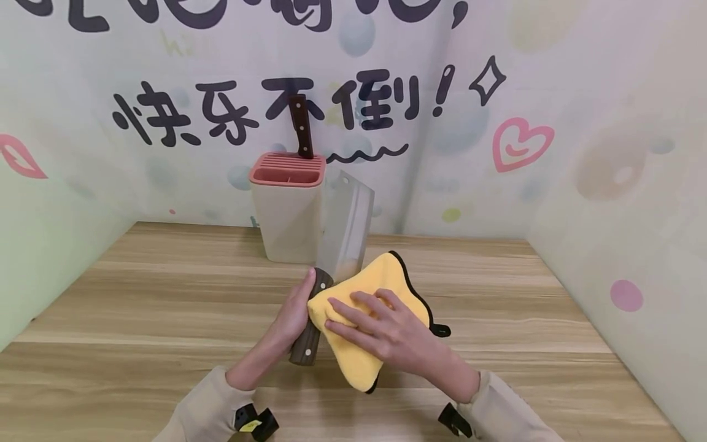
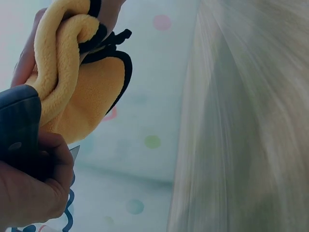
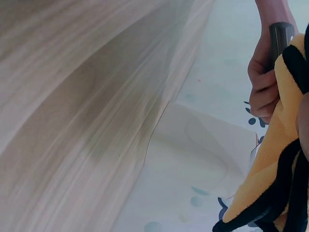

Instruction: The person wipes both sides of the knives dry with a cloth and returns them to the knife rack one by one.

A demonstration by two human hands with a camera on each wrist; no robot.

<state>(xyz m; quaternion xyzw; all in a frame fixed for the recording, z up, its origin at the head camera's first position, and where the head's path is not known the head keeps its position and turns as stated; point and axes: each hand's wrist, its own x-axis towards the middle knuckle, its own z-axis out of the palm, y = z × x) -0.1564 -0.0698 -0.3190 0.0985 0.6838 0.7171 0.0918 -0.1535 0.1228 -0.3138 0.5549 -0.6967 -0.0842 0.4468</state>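
My left hand (image 1: 292,310) grips the dark wooden handle (image 1: 305,348) of a cleaver, whose broad steel blade (image 1: 345,221) points up and away. A yellow cloth (image 1: 353,362) with black edging covers the blade's lower part by the handle. Over the cloth lies my right hand (image 1: 394,334), its fingers bent into the fabric and its thumb hidden. In the left wrist view the cloth (image 2: 91,104) hangs in folds above the left hand (image 2: 34,193). The right wrist view shows the left hand's curled fingers (image 3: 263,92) round the handle, beside the cloth (image 3: 265,169).
Behind the cleaver stands a white knife block (image 1: 289,224) with a pink slotted top. A dark-handled knife (image 1: 301,126) is upright in it. The wood-grain table (image 1: 166,294) meets a printed back wall (image 1: 431,184) and side walls.
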